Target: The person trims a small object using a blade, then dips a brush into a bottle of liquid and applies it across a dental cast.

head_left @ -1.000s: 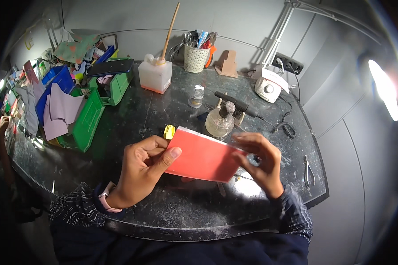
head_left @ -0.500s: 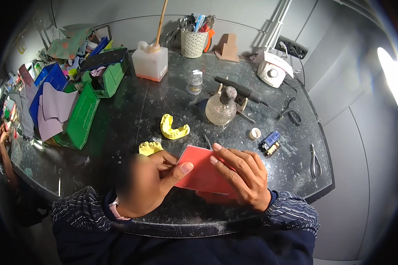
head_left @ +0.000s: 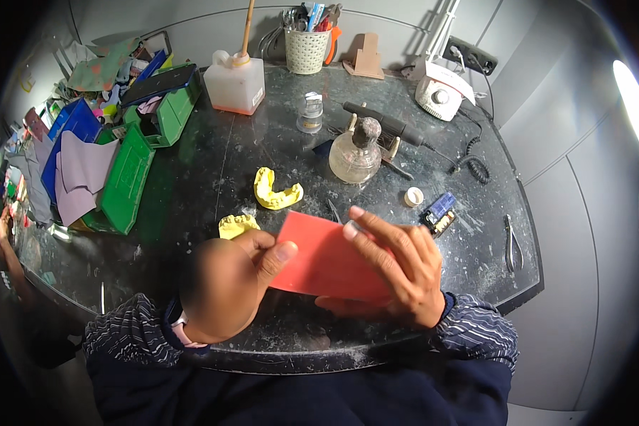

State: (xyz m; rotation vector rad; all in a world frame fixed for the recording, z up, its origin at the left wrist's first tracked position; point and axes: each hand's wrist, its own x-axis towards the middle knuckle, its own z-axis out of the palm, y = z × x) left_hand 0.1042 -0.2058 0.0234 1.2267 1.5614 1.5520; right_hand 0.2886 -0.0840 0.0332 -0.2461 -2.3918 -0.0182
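I see the red sheet (head_left: 326, 259) held low over the near edge of the counter (head_left: 213, 163), between both hands. It looks to me like a thin wax-like plate: light, fairly stiff but likely to bend or crack if squeezed hard, so I judge the edges are the place to hold it, as now. The left hand (head_left: 227, 287) pinches its left edge, thumb on top, grip pressed onto the sheet. The right hand (head_left: 390, 266) lies over the right side, fingers (head_left: 366, 224) spread across the top face and thumb beneath, so its grip also clamps the sheet.

Just beyond the sheet's far left corner sits a yellow dental cast (head_left: 238, 226), and a second, arch-shaped yellow cast (head_left: 277, 193) lies a little farther. A glass spirit lamp (head_left: 355, 153) stands farther still, with a small white cap (head_left: 414, 197) and a blue block (head_left: 439, 211) to the right. Pliers (head_left: 511, 245) lie near the right rim. Green bins (head_left: 124, 181) crowd the far left.

The counter's curved near rim runs right under the hands; the roomiest bare patch is the dark surface between bins and casts.
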